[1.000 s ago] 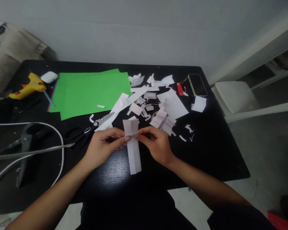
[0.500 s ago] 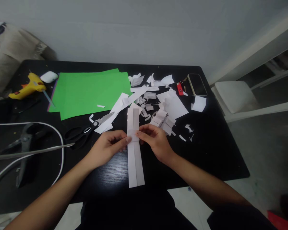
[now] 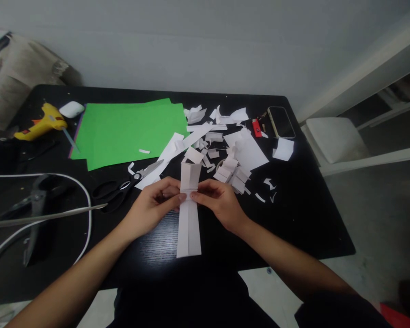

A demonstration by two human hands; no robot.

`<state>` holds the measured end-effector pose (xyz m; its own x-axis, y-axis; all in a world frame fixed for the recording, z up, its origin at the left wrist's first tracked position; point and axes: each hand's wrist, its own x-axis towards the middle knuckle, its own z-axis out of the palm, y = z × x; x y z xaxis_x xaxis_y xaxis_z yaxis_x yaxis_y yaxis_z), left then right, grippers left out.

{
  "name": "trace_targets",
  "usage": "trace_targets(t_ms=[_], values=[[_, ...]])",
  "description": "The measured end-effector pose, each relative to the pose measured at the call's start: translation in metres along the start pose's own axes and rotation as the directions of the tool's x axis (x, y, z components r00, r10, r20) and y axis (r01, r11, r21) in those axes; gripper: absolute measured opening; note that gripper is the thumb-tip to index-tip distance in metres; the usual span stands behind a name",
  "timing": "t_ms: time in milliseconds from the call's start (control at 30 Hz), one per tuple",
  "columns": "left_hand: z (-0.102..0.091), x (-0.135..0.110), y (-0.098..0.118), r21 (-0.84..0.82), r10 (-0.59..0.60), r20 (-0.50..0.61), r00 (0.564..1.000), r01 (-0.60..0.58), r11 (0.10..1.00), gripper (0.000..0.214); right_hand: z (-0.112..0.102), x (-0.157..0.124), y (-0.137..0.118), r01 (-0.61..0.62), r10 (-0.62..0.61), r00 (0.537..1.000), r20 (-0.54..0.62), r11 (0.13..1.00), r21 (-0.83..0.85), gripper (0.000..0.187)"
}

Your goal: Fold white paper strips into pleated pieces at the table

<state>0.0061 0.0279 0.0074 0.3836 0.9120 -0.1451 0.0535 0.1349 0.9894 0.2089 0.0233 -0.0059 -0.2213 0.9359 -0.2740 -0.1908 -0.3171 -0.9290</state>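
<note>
Folded paper strip (image 3: 188,237) lies between the two hands, over the near part of the bench (image 3: 304,223). Left hand (image 3: 155,200) and right hand (image 3: 223,202): fingers closed narrowly on its side edges at the middle, thumbs on top, tips almost meeting.

Change over the last half second: the upper half looks foreshortened and tipped up, where it stretched out flatter; the lower end has drawn back slightly and swung left. Judgement: the strip is hinging at the cross-band, so that fold is probably what is being worked (crease sharpness cannot be told).

Edges: the strip's lower end sits near the front edge. Beyond its upper end lie paper scraps (image 3: 194,155), close; scissors (image 3: 137,176) lie just past the left hand. Dark bench surface extends rightward from the right forearm, offering the widest room.
</note>
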Motion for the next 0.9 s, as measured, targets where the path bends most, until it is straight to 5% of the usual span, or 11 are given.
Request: trace_targets(t_ms=[400,900], values=[[-0.002,0.0016,-0.0041,-0.158,-0.055,0.046,0.997,0.062,0.985,0.01,-0.0004,0.0003,0.0025,0.008,-0.008,1.0,-0.002,1.0,0.027,0.019],[-0.0019,0.0026,-0.0017,-0.11,-0.048,-0.006,0.999,0.048,0.993,0.003,0.0001,-0.001,-0.0005,0.029,-0.029,0.999,0.022,0.999,0.031,0.021]])
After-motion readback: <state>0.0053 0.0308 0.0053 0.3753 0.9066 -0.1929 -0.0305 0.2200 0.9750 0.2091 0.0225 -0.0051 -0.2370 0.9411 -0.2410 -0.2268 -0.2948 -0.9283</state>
